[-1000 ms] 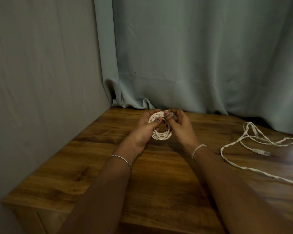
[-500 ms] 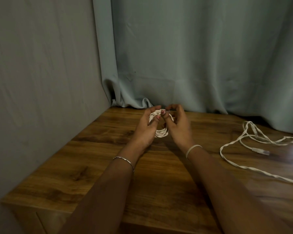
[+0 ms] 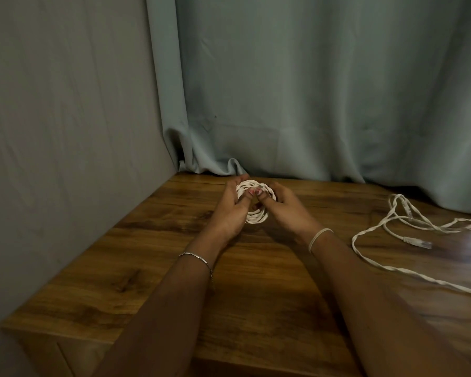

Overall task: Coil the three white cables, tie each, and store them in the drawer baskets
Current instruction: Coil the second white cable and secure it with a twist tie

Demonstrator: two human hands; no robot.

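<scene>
A grey wall is filling the left of the frame, and a pale blue curtain is hanging across the top and right, its hem bunching on the back edge of the wooden table.

Just left of centre, the left hand, with a thin bracelet on its wrist, is gripping the left side of the coiled white cable, with its fingers curling behind the loops and its thumb pressing on the front. The coil is standing as a slightly tilted ring with its opening facing the camera and its long axis running up and down in the frame. Its lower edge is sitting close above the table; whether it is touching cannot be told.

The right hand, with a pale band round its wrist, is gripping the coil's right side, its thumb lying beside the left thumb.

At the right, well apart from the hands, a loose white cable is lying on the table, trailing toward the lower right edge. Its plug is pointing right.
</scene>
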